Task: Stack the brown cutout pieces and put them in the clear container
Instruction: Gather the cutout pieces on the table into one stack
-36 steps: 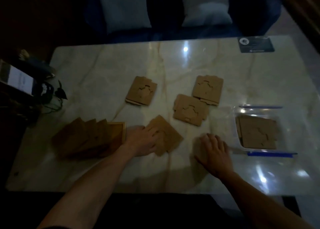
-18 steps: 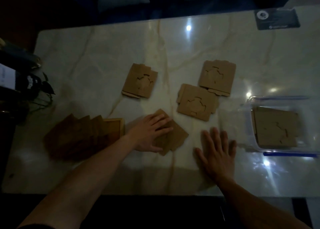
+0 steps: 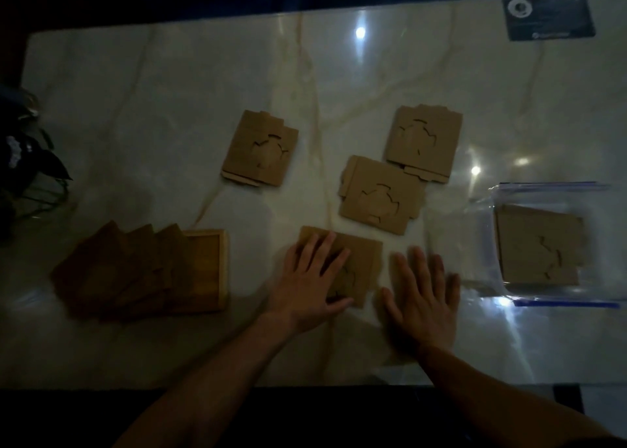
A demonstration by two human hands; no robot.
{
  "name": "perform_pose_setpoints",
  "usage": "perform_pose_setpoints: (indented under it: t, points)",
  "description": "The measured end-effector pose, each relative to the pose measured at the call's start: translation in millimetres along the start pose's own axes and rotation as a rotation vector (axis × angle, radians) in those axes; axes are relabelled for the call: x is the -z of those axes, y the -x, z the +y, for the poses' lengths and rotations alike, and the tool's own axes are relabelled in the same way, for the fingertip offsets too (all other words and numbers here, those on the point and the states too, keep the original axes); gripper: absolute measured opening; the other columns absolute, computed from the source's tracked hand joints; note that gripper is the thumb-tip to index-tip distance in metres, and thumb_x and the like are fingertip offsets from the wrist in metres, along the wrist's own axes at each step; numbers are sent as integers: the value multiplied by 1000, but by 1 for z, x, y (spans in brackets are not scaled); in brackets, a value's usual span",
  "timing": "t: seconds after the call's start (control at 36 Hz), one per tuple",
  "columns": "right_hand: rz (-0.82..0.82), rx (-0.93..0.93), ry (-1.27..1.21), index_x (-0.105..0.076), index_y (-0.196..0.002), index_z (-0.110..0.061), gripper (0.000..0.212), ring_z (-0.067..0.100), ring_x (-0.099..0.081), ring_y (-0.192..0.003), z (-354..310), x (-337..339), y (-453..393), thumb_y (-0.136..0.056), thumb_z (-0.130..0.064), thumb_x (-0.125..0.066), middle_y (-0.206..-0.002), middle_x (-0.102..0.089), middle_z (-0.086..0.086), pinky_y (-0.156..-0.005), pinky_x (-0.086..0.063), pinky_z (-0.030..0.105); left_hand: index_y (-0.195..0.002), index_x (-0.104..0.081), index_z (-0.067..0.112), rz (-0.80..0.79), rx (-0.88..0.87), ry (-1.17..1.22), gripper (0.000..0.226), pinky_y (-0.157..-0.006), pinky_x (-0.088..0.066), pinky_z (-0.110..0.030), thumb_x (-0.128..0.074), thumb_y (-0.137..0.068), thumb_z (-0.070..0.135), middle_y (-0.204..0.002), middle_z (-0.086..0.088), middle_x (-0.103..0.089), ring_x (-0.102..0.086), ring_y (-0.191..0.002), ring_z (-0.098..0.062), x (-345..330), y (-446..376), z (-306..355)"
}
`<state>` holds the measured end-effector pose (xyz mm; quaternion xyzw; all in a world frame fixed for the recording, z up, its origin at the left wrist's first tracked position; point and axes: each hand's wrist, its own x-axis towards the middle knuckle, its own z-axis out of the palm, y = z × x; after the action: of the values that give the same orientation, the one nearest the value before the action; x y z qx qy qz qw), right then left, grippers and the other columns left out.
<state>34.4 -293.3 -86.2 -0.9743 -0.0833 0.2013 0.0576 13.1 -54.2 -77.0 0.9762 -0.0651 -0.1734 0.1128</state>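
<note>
Brown cutout pieces lie in small stacks on the marble table (image 3: 169, 91). One stack (image 3: 261, 154) sits at centre left, another (image 3: 424, 142) at upper right, a third (image 3: 380, 199) just below it. My left hand (image 3: 312, 278) lies flat, fingers spread, on a nearer stack (image 3: 363, 261). My right hand (image 3: 424, 295) rests flat on the bare table beside that stack, holding nothing. At the right stands the clear container (image 3: 488, 210) with blue rims, and a stack of cutouts (image 3: 539, 247) lies inside it.
A wooden tray (image 3: 207, 271) with a fan of dark brown squares (image 3: 112, 271) lies at the near left. A dark card (image 3: 549, 18) sits at the far right corner. Dark objects (image 3: 27, 162) crowd the table's left edge.
My left hand has slid the nearest stack rightward and turned it squarer. My right hand has flattened and spread beside it. The view has tilted down.
</note>
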Motion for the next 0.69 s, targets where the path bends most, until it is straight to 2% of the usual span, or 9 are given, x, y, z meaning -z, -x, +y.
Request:
perform_pose_setpoints:
  t: [0.14, 0.19, 0.28, 0.39, 0.56, 0.64, 0.69]
  points:
    - [-11, 10, 10, 2, -154, -41, 76, 20, 12, -151, 0, -1, 0, -87, -73, -13, -166, 8, -7, -120, 8, 49, -150, -12, 35, 53, 30, 25, 89, -112, -21, -55, -39, -77, 77, -162, -2, -5, -7, -147, -29, -4, 1, 5]
    - [-16, 6, 8, 4, -154, -42, 76, 20, 13, -151, 0, -1, -1, -87, -74, -10, -165, 11, -7, -120, 9, 49, -151, -12, 35, 60, 38, 33, 89, -112, -20, -55, -38, -77, 78, -162, -1, -3, -5, -147, -28, -6, 1, 5]
    - [-18, 5, 5, 7, -154, -41, 76, 19, 17, -151, -1, 1, 0, -87, -73, -10, -165, 14, -6, -119, 11, 49, -151, -9, 36, 55, 47, 39, 88, -112, -18, -55, -35, -78, 79, -162, -1, 2, -4, -148, -28, -9, 0, 5]
    - [-18, 0, -7, 7, -154, -41, 76, 18, 14, -151, -3, 3, 0, -88, -72, -13, -165, 11, -5, -119, 12, 50, -151, -11, 36, 77, 56, 32, 88, -110, -21, -56, -35, -77, 79, -162, -2, -2, -10, -146, -29, -12, -1, 6]
    - [-34, 8, -9, 3, -155, -39, 76, 17, 14, -150, -2, 3, 0, -88, -73, -7, -166, 10, -5, -118, 18, 46, -150, -14, 38, 116, 64, 25, 82, -110, -20, -57, -28, -81, 80, -161, -2, -7, -12, -145, -31, 0, -1, 2]
    - [-29, 2, -7, 2, -155, -39, 75, 17, 12, -151, -1, 3, -1, -89, -73, -10, -165, 11, -6, -118, 15, 48, -146, -21, 39, 151, 194, 91, 74, -112, -10, -52, -24, -84, 78, -159, 2, -11, -9, -144, -27, 19, -13, -14]
    - [-30, 2, -5, 4, -155, -40, 74, 17, 13, -151, -1, 2, -1, -89, -73, -10, -165, 12, -7, -118, 14, 49, -141, -30, 36, 210, 322, 129, 68, -112, -14, -52, -28, -84, 75, -154, 0, -24, -18, -142, -27, 35, -28, -33]
